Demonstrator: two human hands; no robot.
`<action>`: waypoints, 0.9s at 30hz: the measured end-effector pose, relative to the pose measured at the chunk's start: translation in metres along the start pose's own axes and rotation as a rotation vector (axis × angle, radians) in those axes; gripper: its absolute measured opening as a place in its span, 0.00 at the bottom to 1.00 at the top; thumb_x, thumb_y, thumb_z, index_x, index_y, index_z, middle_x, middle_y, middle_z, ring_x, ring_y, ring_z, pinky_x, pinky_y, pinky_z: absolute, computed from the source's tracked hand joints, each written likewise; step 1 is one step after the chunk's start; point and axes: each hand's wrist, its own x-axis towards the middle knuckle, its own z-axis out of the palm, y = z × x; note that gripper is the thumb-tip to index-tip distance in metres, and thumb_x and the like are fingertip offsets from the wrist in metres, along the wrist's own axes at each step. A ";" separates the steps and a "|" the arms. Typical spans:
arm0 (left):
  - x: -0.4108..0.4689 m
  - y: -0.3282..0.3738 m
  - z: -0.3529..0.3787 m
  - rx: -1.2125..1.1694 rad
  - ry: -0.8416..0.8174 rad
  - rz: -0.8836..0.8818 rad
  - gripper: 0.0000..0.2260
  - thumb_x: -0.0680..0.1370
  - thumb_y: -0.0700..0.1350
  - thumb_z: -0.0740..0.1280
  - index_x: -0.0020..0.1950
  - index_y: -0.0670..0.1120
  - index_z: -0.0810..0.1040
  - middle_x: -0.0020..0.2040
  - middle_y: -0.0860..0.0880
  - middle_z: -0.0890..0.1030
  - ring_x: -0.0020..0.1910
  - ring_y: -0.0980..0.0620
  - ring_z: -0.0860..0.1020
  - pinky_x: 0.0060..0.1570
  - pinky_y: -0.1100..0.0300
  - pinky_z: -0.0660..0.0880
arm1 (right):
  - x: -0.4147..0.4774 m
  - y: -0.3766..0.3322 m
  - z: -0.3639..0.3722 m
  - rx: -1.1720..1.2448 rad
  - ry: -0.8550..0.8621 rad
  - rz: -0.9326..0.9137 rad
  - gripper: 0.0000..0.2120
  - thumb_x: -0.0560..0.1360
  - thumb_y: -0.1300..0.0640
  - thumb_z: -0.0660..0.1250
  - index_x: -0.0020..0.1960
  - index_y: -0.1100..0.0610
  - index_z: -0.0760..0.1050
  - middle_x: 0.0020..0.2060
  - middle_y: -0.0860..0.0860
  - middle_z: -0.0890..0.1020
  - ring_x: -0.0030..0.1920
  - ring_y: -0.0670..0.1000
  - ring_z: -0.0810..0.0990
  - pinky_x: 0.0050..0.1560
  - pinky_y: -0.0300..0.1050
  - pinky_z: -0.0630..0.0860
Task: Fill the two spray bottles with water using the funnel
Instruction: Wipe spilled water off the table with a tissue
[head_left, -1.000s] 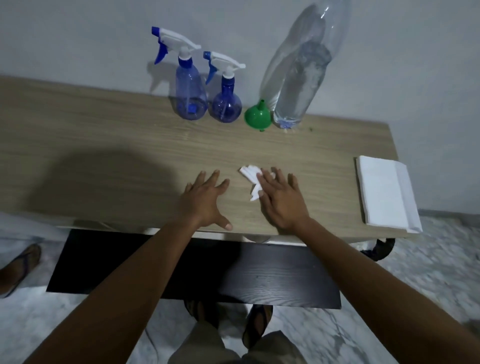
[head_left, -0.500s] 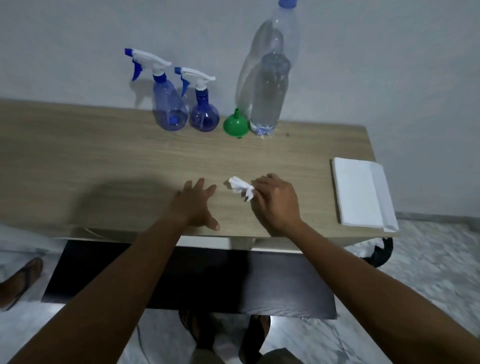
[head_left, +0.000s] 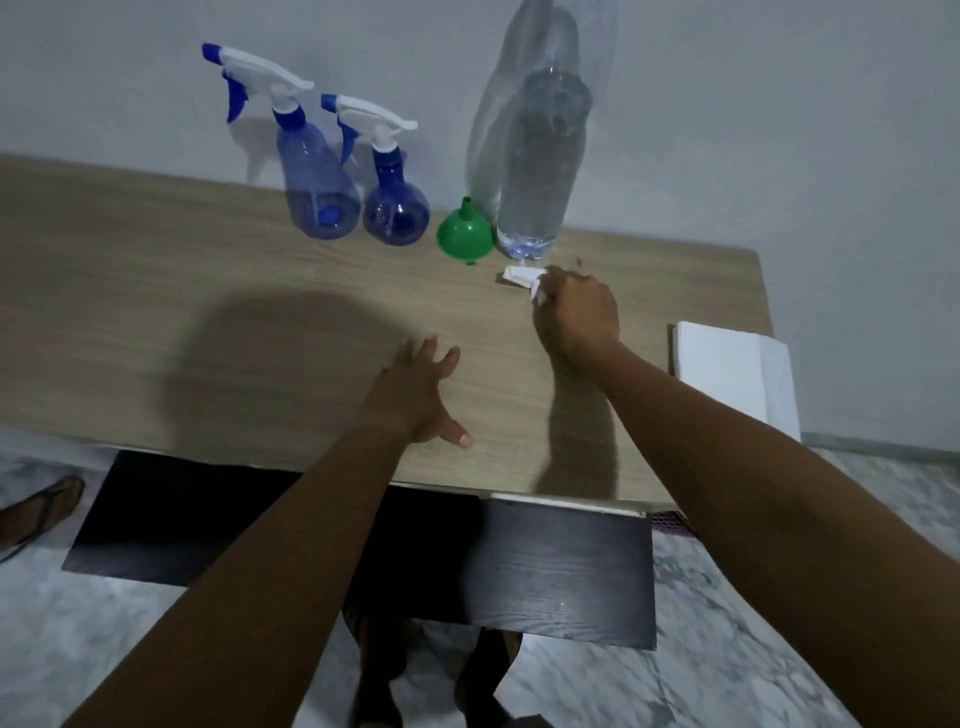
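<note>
Holding a crumpled tissue (head_left: 521, 277) in closed right hand (head_left: 577, 317) beside the tall water bottle (head_left: 537, 171), left hand (head_left: 415, 397) spread flat and empty, risking a knock that topples it.

Dim, soft shadows on table (head_left: 156, 312); wide-angle distortion.

A plain home room: wooden table (head_left: 156, 291) against a bare wall (head_left: 779, 104), marble-patterned floor (head_left: 727, 649).

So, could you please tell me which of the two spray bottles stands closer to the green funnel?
The shorter, round-bodied spray bottle: it stands right beside the green funnel, while the taller spray bottle is on its far side.
</note>
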 end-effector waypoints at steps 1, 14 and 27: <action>0.000 0.000 0.000 -0.005 0.000 -0.004 0.57 0.63 0.61 0.80 0.82 0.56 0.48 0.83 0.50 0.42 0.81 0.42 0.41 0.76 0.39 0.52 | -0.004 0.002 0.004 -0.004 0.004 -0.037 0.12 0.79 0.55 0.57 0.51 0.56 0.79 0.47 0.57 0.84 0.43 0.61 0.82 0.43 0.50 0.77; -0.002 0.001 0.000 -0.052 0.004 0.006 0.57 0.62 0.59 0.81 0.82 0.55 0.50 0.83 0.50 0.43 0.81 0.42 0.42 0.77 0.40 0.52 | -0.027 -0.001 0.007 -0.034 -0.039 -0.117 0.16 0.83 0.55 0.55 0.61 0.62 0.77 0.60 0.60 0.80 0.57 0.61 0.78 0.55 0.53 0.75; -0.085 -0.170 -0.011 -0.198 0.263 -0.115 0.43 0.65 0.64 0.70 0.76 0.45 0.67 0.79 0.42 0.64 0.79 0.43 0.60 0.77 0.50 0.56 | -0.093 -0.161 0.044 -0.057 -0.396 -0.459 0.34 0.81 0.41 0.41 0.81 0.58 0.58 0.81 0.60 0.58 0.79 0.62 0.59 0.76 0.61 0.57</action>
